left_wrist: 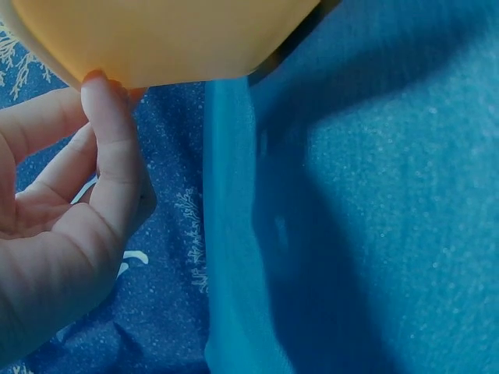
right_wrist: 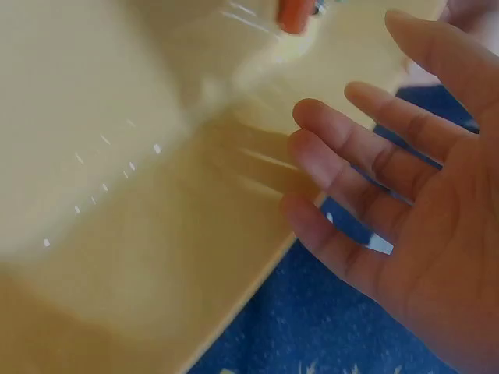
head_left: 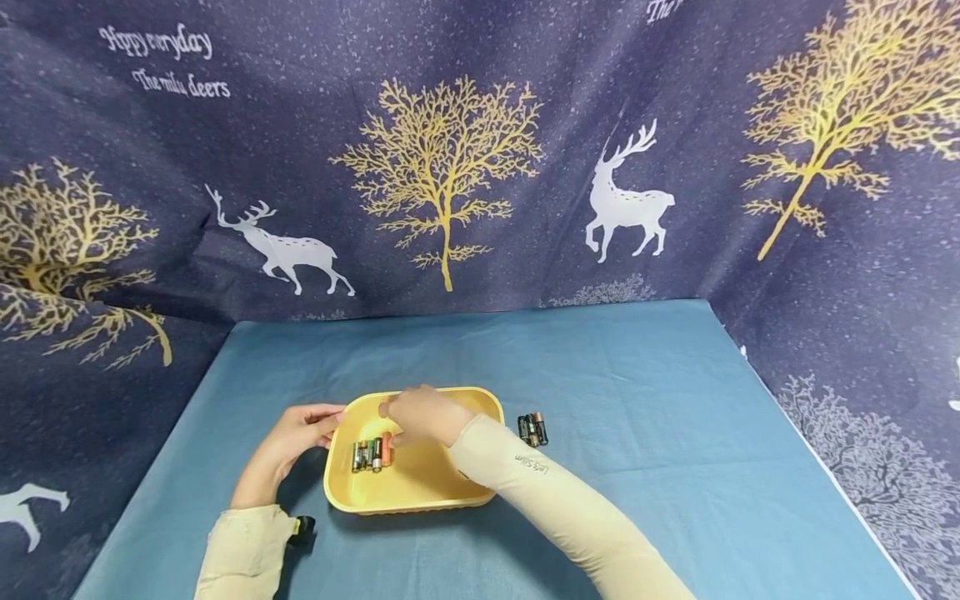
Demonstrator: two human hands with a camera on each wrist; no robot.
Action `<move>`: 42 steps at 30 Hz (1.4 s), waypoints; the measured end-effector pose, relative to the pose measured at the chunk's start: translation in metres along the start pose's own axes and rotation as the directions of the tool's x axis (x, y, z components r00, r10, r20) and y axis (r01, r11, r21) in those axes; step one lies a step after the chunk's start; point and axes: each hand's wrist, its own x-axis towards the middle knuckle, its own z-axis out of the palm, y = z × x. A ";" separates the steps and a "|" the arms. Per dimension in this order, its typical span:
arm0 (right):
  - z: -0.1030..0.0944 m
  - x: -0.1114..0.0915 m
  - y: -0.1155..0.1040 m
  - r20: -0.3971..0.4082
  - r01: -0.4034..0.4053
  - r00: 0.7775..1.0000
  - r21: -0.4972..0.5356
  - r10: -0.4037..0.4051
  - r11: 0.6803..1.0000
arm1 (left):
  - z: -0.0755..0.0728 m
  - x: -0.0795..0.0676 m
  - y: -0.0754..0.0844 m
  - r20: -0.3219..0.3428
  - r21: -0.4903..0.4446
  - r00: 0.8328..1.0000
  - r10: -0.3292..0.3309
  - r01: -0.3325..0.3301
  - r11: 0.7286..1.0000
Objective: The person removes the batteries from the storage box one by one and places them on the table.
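A yellow plastic basin (head_left: 431, 479) sits on the blue cloth. At its left part several batteries (head_left: 367, 456) stand side by side in a row, an orange battery (head_left: 387, 448) at the right end. My left hand (head_left: 296, 433) pinches the basin's far left rim between thumb and fingers; the left wrist view shows this hand (left_wrist: 78, 195) at the edge. Over the basin is my right hand (head_left: 429, 414), just right of the row. In the right wrist view that hand (right_wrist: 421, 179) has its fingers spread and loose, holding nothing, with the orange battery (right_wrist: 294, 14) nearby.
Outside the basin, to its right, a small group of dark batteries (head_left: 532, 429) lies on the blue cloth (head_left: 637, 400). A dark patterned curtain (head_left: 480, 167) with trees and deer hangs behind the table. A black device (head_left: 302, 532) is on the left wrist.
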 end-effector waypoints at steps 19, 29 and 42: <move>0.016 0.013 -0.015 0.060 -0.068 0.995 -0.148 0.078 0.987 | 0.002 -0.001 0.004 -0.005 -0.027 1.000 0.000 0.000 1.000; 0.020 0.016 -0.017 0.079 -0.055 0.994 -0.187 0.071 0.981 | 0.003 -0.001 0.004 -0.006 -0.024 1.000 -0.003 0.003 1.000; 0.025 0.021 -0.017 0.104 -0.044 0.992 -0.217 0.068 0.975 | 0.003 0.001 0.002 -0.011 -0.017 1.000 -0.004 0.004 1.000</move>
